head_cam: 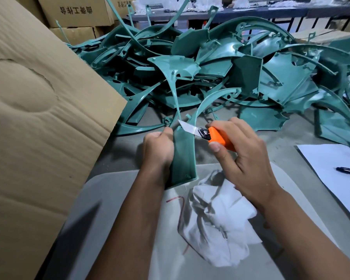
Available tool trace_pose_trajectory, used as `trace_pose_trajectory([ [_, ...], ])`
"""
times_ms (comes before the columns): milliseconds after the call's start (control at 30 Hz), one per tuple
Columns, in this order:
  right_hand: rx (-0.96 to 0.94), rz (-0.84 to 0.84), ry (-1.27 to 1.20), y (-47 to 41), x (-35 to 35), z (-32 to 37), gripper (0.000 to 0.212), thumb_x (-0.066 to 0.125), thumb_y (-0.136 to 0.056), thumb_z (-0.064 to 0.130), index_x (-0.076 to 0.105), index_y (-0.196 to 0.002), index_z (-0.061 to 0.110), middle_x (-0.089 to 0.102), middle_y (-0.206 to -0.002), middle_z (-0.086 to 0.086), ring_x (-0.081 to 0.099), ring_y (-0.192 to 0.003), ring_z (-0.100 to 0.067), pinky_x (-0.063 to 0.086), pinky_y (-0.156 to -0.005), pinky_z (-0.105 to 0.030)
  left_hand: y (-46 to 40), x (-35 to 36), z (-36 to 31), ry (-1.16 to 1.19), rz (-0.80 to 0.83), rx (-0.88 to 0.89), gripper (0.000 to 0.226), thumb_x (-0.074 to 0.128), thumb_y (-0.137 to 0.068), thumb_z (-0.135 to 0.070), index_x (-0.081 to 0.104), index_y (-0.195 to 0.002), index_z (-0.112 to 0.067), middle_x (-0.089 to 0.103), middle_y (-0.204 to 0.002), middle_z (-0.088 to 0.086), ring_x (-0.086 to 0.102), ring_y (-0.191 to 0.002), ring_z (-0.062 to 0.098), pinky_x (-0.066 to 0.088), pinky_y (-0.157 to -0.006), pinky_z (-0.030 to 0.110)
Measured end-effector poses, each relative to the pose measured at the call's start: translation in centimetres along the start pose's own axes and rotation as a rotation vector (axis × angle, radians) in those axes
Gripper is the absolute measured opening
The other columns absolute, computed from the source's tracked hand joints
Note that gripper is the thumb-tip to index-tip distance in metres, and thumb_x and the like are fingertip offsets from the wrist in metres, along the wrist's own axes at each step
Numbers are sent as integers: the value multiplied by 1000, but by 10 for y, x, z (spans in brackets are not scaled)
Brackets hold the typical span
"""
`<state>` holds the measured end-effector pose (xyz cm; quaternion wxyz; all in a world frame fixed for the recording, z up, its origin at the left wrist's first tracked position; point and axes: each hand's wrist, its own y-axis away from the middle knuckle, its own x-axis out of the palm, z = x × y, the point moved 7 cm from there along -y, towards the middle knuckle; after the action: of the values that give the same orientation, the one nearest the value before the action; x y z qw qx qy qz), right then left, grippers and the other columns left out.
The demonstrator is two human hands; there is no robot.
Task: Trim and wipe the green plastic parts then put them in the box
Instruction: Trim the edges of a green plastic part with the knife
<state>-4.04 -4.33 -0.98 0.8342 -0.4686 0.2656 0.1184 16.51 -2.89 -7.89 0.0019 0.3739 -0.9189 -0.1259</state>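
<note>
- The left hand (159, 146) is gripping a green part (183, 156) upright at the bench's (119, 152) near middle, its grip clamped round the left edge.
- The right hand (238, 150) is clamped on an orange knife (216, 137), its blade (188, 128) touching the part's top edge at twelve o'clock.
- The cloth (218, 221) is lying unused at six o'clock, so wiping looks undone.
- A big pile (220, 69) is waiting at twelve; the box (38, 98) is standing at nine o'clock. I'd judge most of the work remains.

Two hands are seen, left (157, 147) and right (241, 156). One knife (210, 135), one cloth (218, 221), one pen (349, 171) and one paper sheet (335, 168) are counted. The green parts (220, 73) are piled beyond counting.
</note>
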Motion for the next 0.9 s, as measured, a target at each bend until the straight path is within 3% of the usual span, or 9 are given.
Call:
trace_pose_trajectory([
  [200,-6,-13,1,0,-2,3,30,53,-105,34,66,-117,10,56,-100,1,49,-90,-18,38,-76,-24,4,1,-6,51,5,34,36,66,-83,-35,60,-55,-13,55,-63,10,49,-67,27,38,-64,42],
  [267,-6,-9,4,0,-2,2,29,54,-105,33,66,-118,10,55,-100,0,49,-89,-19,38,-76,-25,5,-2,-13,49,-24,103,34,62,-90,-30,53,-59,-18,46,-65,7,43,-69,23,35,-65,39],
  [367,-4,7,8,0,-1,-1,29,55,-104,33,65,-118,10,55,-101,0,48,-90,-20,39,-77,-28,9,-11,-26,-7,-93,252,34,52,-100,-25,53,-70,-10,41,-71,8,37,-70,18,30,-64,34],
  [433,-4,23,6,0,1,-4,29,55,-104,35,64,-119,11,53,-101,1,48,-91,-20,38,-78,-27,13,-16,-31,-49,-128,321,40,49,-103,-23,45,-67,-5,35,-70,8,32,-68,18,26,-63,33],
  [667,-12,39,-11,1,7,-9,40,41,-108,50,59,-120,16,46,-103,9,45,-96,-10,33,-81,-22,23,-20,-44,-86,-186,435,46,49,-102,-20,25,-63,-19,23,-65,3,22,-66,20,19,-60,35],
  [900,-29,5,-13,0,6,-4,42,37,-108,50,57,-117,14,45,-100,7,43,-91,-14,33,-81,-22,23,-16,-45,-23,-123,484,44,49,-101,-24,30,-65,-9,27,-69,12,26,-68,23,24,-61,38],
])
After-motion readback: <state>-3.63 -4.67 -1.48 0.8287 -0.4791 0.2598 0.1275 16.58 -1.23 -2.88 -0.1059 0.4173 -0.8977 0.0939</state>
